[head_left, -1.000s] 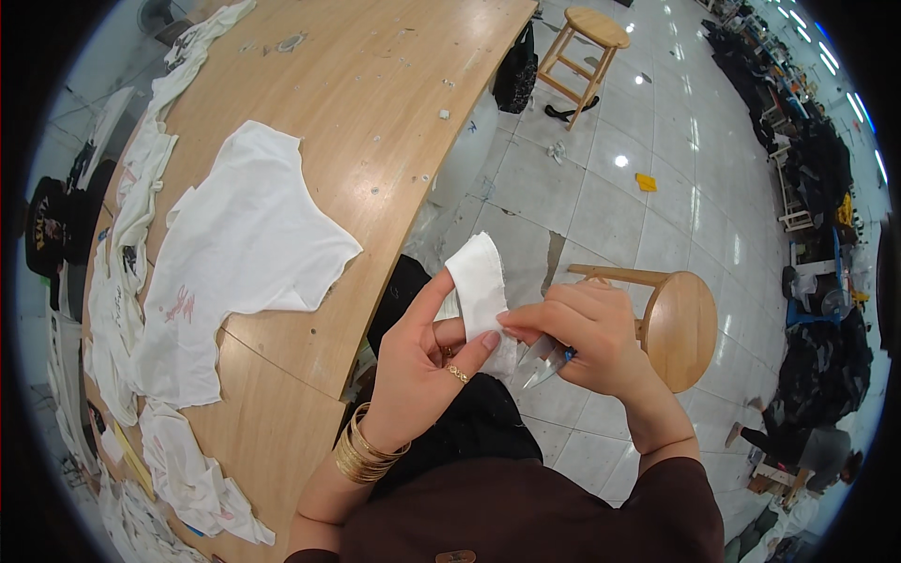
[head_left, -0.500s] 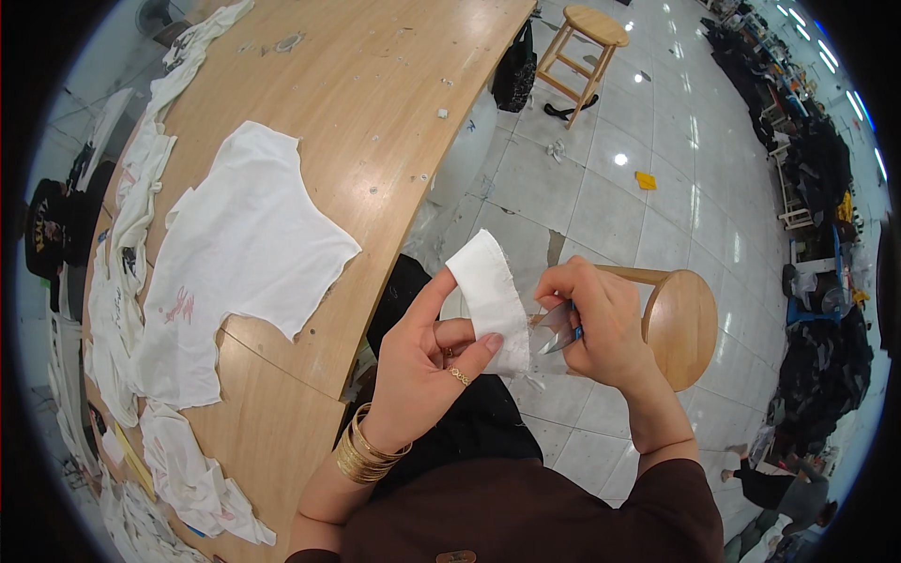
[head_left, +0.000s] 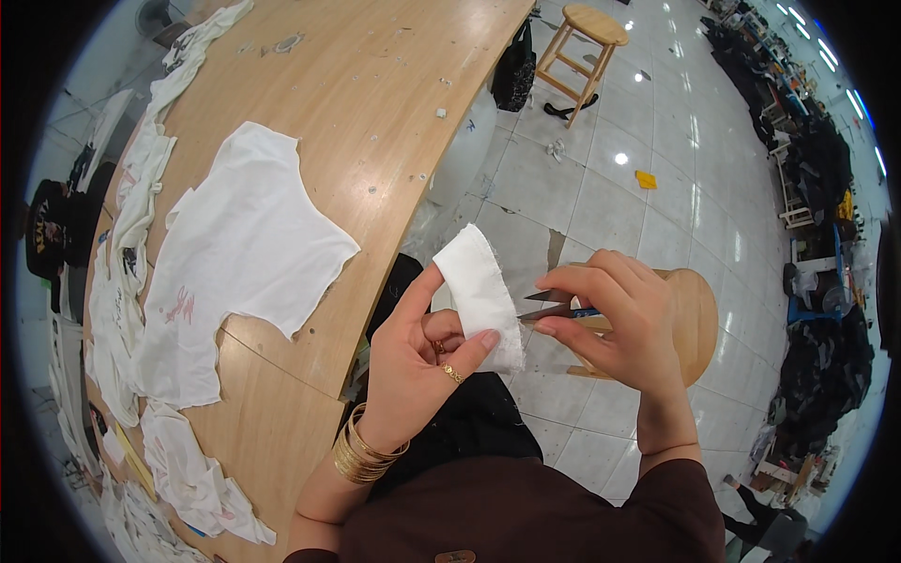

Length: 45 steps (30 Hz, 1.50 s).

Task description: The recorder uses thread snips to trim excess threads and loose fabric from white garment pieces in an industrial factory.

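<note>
A small curved strip of white fabric (head_left: 481, 289) with a frayed edge is pinched in my left hand (head_left: 418, 352), thumb in front and fingers behind. My right hand (head_left: 619, 319) holds thread snips (head_left: 554, 305) with pointed metal blades spread apart. Their tips point left, close beside the strip's frayed right edge; whether they touch it I cannot tell. On the wooden table (head_left: 394, 113) to the left lies a flat white garment piece (head_left: 244, 235) with a small red print.
Crumpled white garments (head_left: 192, 469) line the table's left side. One wooden stool (head_left: 690, 328) stands behind my right hand, another stool (head_left: 596, 26) farther off. Dark fabric heaps (head_left: 817, 347) run along the right; a person (head_left: 765, 521) is at the lower right.
My right hand has turned, so the snips now point left with their blades apart. The strip and my left hand have shifted slightly left. The person at lower right has moved.
</note>
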{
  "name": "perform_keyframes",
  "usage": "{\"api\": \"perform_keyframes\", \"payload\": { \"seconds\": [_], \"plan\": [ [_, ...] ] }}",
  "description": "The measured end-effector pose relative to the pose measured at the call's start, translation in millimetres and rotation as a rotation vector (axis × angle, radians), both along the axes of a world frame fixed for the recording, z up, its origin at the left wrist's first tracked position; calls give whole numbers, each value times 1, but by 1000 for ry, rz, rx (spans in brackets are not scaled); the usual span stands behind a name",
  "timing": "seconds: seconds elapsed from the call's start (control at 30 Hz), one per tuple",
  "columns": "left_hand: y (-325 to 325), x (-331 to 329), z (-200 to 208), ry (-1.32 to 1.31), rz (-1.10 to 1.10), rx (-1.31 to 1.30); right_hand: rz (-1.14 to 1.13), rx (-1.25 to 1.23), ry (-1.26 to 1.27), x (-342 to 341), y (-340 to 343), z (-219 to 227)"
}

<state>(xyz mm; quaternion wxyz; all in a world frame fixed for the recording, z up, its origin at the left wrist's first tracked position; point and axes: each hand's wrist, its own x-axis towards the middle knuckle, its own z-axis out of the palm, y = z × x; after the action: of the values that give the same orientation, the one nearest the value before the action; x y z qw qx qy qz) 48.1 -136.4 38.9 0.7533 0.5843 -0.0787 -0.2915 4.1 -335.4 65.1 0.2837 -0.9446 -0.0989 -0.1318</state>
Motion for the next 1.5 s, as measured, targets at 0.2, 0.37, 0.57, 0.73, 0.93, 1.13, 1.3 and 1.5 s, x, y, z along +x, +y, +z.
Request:
{"api": "perform_keyframes", "payload": {
  "seconds": [0.2,0.37,0.57,0.73,0.93,1.13,1.3,1.5],
  "plan": [
    [0,1,1,-2,6,3,49,-89,-145,0,6,2],
    [-1,-1,0,-20,4,-6,140,80,-148,-2,11,-14],
    [1,-3,-7,-89,-5,70,76,155,45,1,20,-12],
    [0,-3,-11,-206,-30,90,105,200,208,0,21,-18],
    [-2,-2,-11,-77,21,36,98,557,396,-5,12,-25],
    [1,0,-9,-23,31,10,-6,521,392,-3,13,-3],
    [1,0,-2,7,52,-1,-53,225,59,-2,17,-5],
    [2,0,-2,3,69,-4,13,-137,-105,-3,15,1]
  ]
}}
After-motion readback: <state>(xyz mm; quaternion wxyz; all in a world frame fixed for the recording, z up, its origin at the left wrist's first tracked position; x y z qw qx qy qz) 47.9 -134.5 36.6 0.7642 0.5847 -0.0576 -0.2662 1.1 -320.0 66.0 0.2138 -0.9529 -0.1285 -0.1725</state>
